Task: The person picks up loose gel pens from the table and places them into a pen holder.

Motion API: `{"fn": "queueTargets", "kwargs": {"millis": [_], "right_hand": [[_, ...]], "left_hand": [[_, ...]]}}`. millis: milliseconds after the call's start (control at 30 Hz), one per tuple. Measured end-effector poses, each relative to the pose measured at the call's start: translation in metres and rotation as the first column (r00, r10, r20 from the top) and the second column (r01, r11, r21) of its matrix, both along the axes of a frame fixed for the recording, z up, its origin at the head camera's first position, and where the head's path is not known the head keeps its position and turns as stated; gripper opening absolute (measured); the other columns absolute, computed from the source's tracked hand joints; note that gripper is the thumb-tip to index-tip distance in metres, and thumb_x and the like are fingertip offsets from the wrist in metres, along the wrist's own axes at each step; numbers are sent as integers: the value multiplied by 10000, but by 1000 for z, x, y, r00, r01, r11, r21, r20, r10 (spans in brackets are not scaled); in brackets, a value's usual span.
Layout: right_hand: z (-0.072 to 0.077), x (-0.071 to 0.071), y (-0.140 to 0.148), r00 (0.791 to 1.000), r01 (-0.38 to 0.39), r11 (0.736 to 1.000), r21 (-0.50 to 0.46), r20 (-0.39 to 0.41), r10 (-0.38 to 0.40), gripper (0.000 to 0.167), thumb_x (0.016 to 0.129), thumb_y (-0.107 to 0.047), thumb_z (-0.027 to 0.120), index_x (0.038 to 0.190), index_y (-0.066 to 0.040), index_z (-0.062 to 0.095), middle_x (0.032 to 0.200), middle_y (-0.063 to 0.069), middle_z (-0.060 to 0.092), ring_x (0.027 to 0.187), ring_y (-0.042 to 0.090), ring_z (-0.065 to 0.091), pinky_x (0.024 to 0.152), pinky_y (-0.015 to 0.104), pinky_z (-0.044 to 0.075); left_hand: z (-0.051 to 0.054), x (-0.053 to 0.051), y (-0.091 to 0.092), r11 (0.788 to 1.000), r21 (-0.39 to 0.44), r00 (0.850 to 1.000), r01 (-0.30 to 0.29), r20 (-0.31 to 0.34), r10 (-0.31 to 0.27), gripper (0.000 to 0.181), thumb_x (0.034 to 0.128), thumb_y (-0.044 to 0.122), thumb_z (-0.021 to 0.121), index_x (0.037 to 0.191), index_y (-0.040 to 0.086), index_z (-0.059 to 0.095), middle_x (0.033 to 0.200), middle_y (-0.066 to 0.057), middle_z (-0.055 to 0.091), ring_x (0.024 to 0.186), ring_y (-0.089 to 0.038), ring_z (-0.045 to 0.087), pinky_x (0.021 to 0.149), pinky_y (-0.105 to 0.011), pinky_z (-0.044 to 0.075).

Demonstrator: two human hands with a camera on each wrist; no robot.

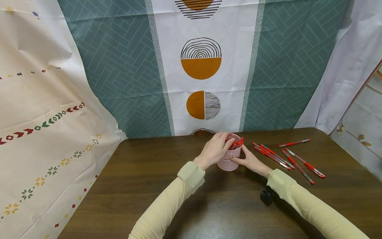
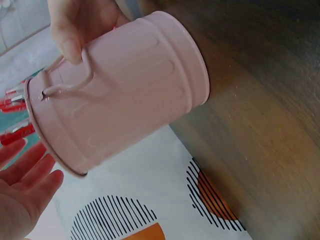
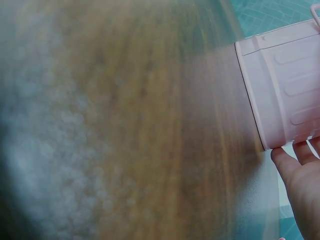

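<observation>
I can see a person using both hands at a pink cup [image 1: 228, 165] that stands on the brown worktop [image 1: 155, 172]. The right hand [image 1: 252, 162] holds the cup by its side, with the thumb next to the little pink handle [image 2: 89, 70]. The left hand [image 1: 215, 148] is up at the top of the cup, and its fingers are spread out and quite straight by the rim. Some red pens [image 1: 237, 143] stick up out of the cup, right by the left hand. More red pens [image 1: 293, 162] lie in a loose bunch on the worktop, over to the right of the cup. Both arms have pale yellow sleeves [image 1: 162, 205]. A small black thing [image 1: 267, 195] is beside the right sleeve. Behind the worktop hangs a green and white cloth [image 1: 119, 59] with orange round shapes on it.
</observation>
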State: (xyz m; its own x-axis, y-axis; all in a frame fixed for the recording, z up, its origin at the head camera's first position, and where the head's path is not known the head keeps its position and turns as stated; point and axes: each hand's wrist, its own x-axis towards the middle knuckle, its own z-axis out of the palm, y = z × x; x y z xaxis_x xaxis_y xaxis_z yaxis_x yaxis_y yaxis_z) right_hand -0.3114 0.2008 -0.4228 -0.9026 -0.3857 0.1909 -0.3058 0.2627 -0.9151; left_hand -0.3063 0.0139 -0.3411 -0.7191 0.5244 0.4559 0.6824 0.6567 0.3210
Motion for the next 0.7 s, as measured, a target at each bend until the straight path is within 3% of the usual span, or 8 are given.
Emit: {"fn": "queueTargets", "kwargs": {"millis": [200,467,700], "right_hand": [[-12,-6,3,1000,17,1000,16,-9,-16,799,846,-287,629,1443,-181,109,1402,139,246,1231,353,276,917,507,321],[-12,-4,3,1000,26,999,21,-7,-25,782,844,-307,629,1433,-169,133,1375,147,283,1213,355,303,914,512,323],[-10,-5,2,999,49,998,35,-11,-49,798,835,-314,641,1433,-161,135,1380,147,282,1219,353,294,931,534,284]], "left_hand": [[5,0,-11,998,60,1000,-15,8,15,521,900,454,484,1264,84,442,1220,-55,452,1110,-182,412,887,-330,392],[1,-6,-27,978,209,991,2,128,-30,722,815,568,539,1324,87,361,1283,-30,381,1145,-153,365,930,-317,345],[-6,-12,-39,939,342,967,-17,245,-72,818,771,539,619,1367,83,292,1342,-28,339,1204,-170,326,962,-356,300]]}}
